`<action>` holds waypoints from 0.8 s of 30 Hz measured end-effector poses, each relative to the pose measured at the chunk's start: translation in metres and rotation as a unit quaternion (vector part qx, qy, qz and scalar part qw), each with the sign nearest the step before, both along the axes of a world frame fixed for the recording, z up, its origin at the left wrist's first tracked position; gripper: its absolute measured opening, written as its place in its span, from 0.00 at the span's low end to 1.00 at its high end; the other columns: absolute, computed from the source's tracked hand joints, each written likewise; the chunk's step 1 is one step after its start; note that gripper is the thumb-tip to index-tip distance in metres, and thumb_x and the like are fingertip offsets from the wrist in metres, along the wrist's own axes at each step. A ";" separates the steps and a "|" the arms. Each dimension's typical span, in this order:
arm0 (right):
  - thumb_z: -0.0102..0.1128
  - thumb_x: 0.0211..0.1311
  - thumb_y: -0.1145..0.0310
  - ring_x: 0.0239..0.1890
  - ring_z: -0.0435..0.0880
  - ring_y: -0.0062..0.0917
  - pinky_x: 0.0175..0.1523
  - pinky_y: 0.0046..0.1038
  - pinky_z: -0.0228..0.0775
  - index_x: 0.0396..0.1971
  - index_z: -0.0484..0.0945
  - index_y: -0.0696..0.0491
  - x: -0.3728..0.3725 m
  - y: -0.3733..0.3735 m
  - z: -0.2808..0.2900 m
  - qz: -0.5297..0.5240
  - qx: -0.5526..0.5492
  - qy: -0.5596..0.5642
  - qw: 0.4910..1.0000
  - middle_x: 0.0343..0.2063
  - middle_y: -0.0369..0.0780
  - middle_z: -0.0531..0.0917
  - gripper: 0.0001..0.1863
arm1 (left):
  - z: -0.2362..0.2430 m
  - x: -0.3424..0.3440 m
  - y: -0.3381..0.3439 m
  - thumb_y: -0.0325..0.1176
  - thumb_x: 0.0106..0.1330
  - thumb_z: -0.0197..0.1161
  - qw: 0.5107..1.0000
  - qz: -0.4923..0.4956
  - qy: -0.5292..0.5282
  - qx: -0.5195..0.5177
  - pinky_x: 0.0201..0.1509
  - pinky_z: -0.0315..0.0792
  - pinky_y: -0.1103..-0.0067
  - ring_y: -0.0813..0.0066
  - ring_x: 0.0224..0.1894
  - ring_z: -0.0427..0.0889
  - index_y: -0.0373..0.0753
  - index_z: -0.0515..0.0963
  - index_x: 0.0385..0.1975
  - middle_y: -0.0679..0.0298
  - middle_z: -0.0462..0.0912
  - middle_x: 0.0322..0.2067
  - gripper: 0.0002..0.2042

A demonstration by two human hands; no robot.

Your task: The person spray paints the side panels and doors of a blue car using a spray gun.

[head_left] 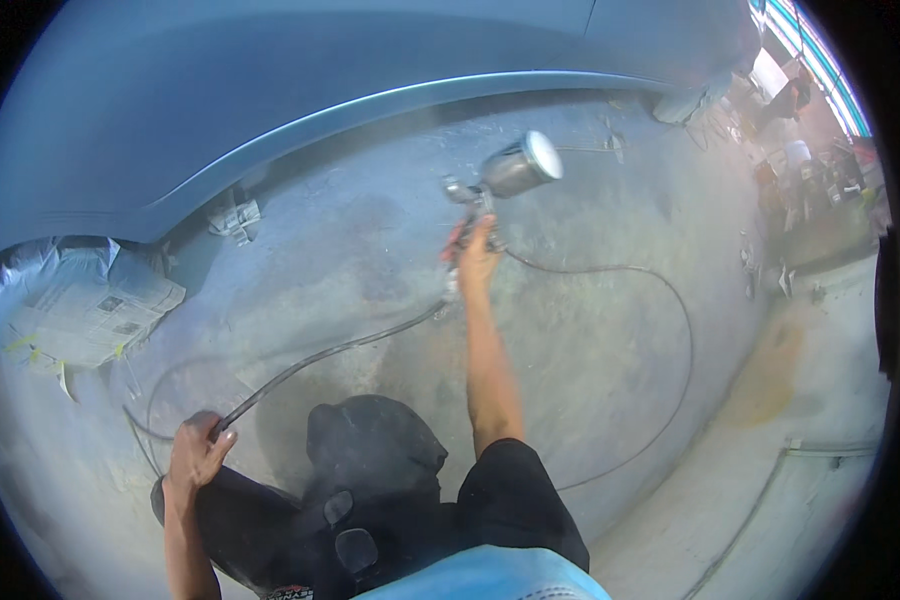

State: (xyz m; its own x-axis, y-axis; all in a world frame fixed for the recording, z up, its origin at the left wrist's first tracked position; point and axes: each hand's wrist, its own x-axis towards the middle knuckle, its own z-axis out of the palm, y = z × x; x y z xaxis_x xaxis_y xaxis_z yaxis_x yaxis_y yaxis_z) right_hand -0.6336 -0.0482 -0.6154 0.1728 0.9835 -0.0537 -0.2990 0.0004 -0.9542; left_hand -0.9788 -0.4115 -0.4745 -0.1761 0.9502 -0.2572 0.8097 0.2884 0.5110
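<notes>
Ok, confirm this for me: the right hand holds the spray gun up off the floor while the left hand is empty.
Not quite: the left hand isn't empty. The head view shows it gripping the dark hose, while the right hand holds the spray gun up off the floor.

Two bare hands: one left hand [196, 455], one right hand [480, 252]. One silver metal spray gun [484, 201], with one rounded silver cup [513, 172]. One blue-grey painted vehicle body [300, 90]. One bulging newspaper covering [85, 305]. One light-blue face mask [485, 578].
</notes>
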 end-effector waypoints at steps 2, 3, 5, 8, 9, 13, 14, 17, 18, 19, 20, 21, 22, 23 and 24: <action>0.47 0.70 0.35 0.15 0.77 0.23 0.17 0.25 0.68 0.34 0.77 0.56 0.033 0.018 0.016 -0.053 -0.006 -0.018 0.998 0.19 0.37 0.77 0.33 | -0.006 0.010 0.018 0.50 0.66 0.59 0.999 -0.037 -0.019 0.027 0.32 0.68 0.63 0.50 0.28 0.77 0.29 0.76 0.27 0.48 0.75 0.24 0.23; 0.48 0.70 0.35 0.15 0.77 0.23 0.16 0.25 0.67 0.34 0.77 0.56 0.048 0.026 0.025 -0.073 0.002 -0.031 0.997 0.19 0.37 0.77 0.33 | -0.011 0.011 0.026 0.51 0.66 0.60 0.998 -0.060 -0.029 0.015 0.34 0.70 0.63 0.50 0.30 0.78 0.29 0.77 0.31 0.48 0.76 0.27 0.24; 0.48 0.70 0.36 0.13 0.75 0.23 0.14 0.25 0.65 0.33 0.76 0.55 0.071 0.043 0.047 -0.119 0.040 -0.059 0.990 0.19 0.38 0.77 0.32 | -0.020 0.016 0.042 0.53 0.66 0.60 0.996 -0.078 -0.037 0.010 0.36 0.73 0.63 0.50 0.32 0.79 0.30 0.79 0.35 0.48 0.77 0.30 0.25; 0.49 0.72 0.39 0.10 0.73 0.23 0.13 0.25 0.63 0.32 0.75 0.55 0.103 0.055 0.067 -0.211 0.034 -0.127 0.969 0.18 0.38 0.76 0.30 | -0.043 0.023 0.069 0.54 0.67 0.59 0.992 -0.096 -0.079 0.023 0.42 0.75 0.64 0.51 0.35 0.80 0.31 0.79 0.47 0.47 0.78 0.35 0.27; 0.49 0.72 0.39 0.10 0.73 0.23 0.13 0.25 0.63 0.32 0.75 0.55 0.098 0.054 0.075 -0.210 0.044 -0.130 0.968 0.18 0.38 0.76 0.30 | -0.055 0.019 0.076 0.54 0.68 0.57 0.992 -0.075 -0.098 0.019 0.49 0.74 0.64 0.49 0.42 0.80 0.32 0.78 0.52 0.45 0.78 0.41 0.28; 0.53 0.73 0.46 0.09 0.72 0.21 0.13 0.23 0.64 0.30 0.75 0.57 0.079 0.030 0.103 -0.233 0.079 -0.112 0.963 0.16 0.37 0.75 0.26 | -0.107 0.007 0.081 0.60 0.70 0.50 0.996 0.005 -0.088 -0.026 0.67 0.65 0.61 0.45 0.62 0.72 0.35 0.73 0.61 0.42 0.75 0.57 0.33; 0.53 0.73 0.47 0.09 0.71 0.21 0.14 0.23 0.64 0.31 0.75 0.56 0.069 0.020 0.109 -0.216 0.064 -0.098 0.969 0.16 0.36 0.74 0.25 | -0.120 0.000 0.083 0.60 0.70 0.50 0.996 0.013 -0.090 -0.019 0.67 0.65 0.61 0.45 0.62 0.72 0.35 0.73 0.61 0.42 0.75 0.57 0.33; 0.52 0.73 0.46 0.10 0.73 0.22 0.14 0.24 0.63 0.31 0.75 0.56 0.042 -0.016 0.125 -0.130 0.088 -0.121 0.980 0.16 0.36 0.74 0.25 | -0.146 -0.010 0.080 0.65 0.70 0.45 0.994 -0.032 -0.015 -0.103 0.73 0.56 0.57 0.44 0.69 0.64 0.37 0.74 0.62 0.44 0.71 0.63 0.36; 0.52 0.73 0.46 0.10 0.73 0.22 0.14 0.24 0.63 0.31 0.75 0.56 0.032 -0.031 0.129 -0.124 0.092 -0.124 0.980 0.16 0.36 0.74 0.25 | -0.151 -0.010 0.079 0.66 0.69 0.45 0.992 -0.042 0.007 -0.120 0.72 0.56 0.55 0.46 0.69 0.65 0.38 0.74 0.62 0.45 0.72 0.62 0.37; 0.52 0.73 0.46 0.11 0.74 0.22 0.15 0.23 0.64 0.32 0.75 0.56 0.016 -0.045 0.130 -0.087 0.100 -0.132 0.982 0.16 0.36 0.74 0.24 | -0.155 -0.011 0.076 0.68 0.69 0.44 0.989 -0.047 0.026 -0.138 0.72 0.55 0.53 0.47 0.69 0.65 0.39 0.74 0.61 0.46 0.73 0.62 0.38; 0.51 0.73 0.46 0.12 0.74 0.22 0.16 0.23 0.64 0.33 0.75 0.56 0.000 -0.057 0.132 -0.049 0.108 -0.140 0.983 0.17 0.36 0.75 0.24 | -0.160 -0.012 0.074 0.68 0.69 0.44 0.990 -0.035 0.019 -0.138 0.72 0.55 0.53 0.47 0.69 0.65 0.39 0.74 0.61 0.46 0.73 0.62 0.38; 0.51 0.73 0.46 0.12 0.74 0.22 0.16 0.23 0.64 0.33 0.75 0.56 -0.017 -0.073 0.136 -0.037 0.110 -0.147 0.982 0.17 0.36 0.75 0.24 | -0.165 -0.012 0.073 0.69 0.68 0.45 0.982 -0.034 0.041 -0.180 0.72 0.55 0.52 0.49 0.68 0.66 0.39 0.76 0.60 0.48 0.75 0.61 0.39; 0.51 0.74 0.46 0.12 0.74 0.22 0.16 0.23 0.64 0.34 0.74 0.56 -0.039 -0.089 0.140 -0.013 0.092 -0.153 0.984 0.17 0.36 0.75 0.24 | -0.165 -0.018 0.071 0.70 0.67 0.45 0.972 -0.029 0.068 -0.224 0.72 0.54 0.52 0.51 0.68 0.68 0.39 0.77 0.59 0.51 0.77 0.60 0.39; 0.51 0.74 0.46 0.13 0.74 0.21 0.17 0.23 0.64 0.35 0.74 0.56 -0.061 -0.102 0.145 0.011 0.075 -0.159 0.984 0.18 0.35 0.75 0.25 | -0.164 -0.026 0.070 0.70 0.67 0.45 0.972 -0.015 0.062 -0.226 0.72 0.54 0.52 0.51 0.68 0.68 0.39 0.77 0.59 0.51 0.77 0.60 0.39; 0.51 0.74 0.46 0.13 0.74 0.21 0.17 0.23 0.64 0.35 0.74 0.56 -0.077 -0.114 0.149 0.024 0.075 -0.165 0.983 0.18 0.35 0.75 0.25 | -0.163 -0.027 0.069 0.67 0.67 0.48 0.959 -0.040 0.050 -0.276 0.71 0.56 0.52 0.53 0.67 0.69 0.40 0.78 0.58 0.52 0.77 0.59 0.36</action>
